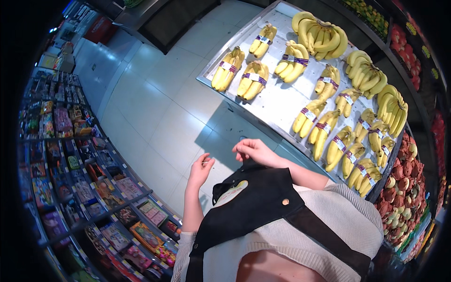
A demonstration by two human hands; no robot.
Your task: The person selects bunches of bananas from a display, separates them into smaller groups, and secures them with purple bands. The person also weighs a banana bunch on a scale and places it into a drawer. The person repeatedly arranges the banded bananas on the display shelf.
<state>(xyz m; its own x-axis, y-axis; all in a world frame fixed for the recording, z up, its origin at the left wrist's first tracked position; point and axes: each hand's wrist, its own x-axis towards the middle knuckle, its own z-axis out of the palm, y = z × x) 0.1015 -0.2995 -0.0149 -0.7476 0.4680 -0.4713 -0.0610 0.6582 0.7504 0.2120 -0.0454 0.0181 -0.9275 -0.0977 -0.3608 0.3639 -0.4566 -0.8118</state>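
My left hand (201,170) is raised in front of my black apron (253,197), fingers apart and slightly curled, with nothing in it. Close to its right, my right hand (254,151) has its fingers bent inward; whether something small lies between them cannot be told. Beyond my right forearm stands a metal display table (271,95) with banded banana bunches, such as one (228,69) at its near left corner and another (253,80) beside it. Larger bunches without visible bands (320,37) lie along the far edge. Neither hand touches the bananas.
Shelves of packaged goods (95,197) run along the left. Tiled floor (155,109) lies between them and the banana table. Fruit in reddish wrapping (401,190) is piled at the right, and a dark-sided counter (172,24) stands at the top.
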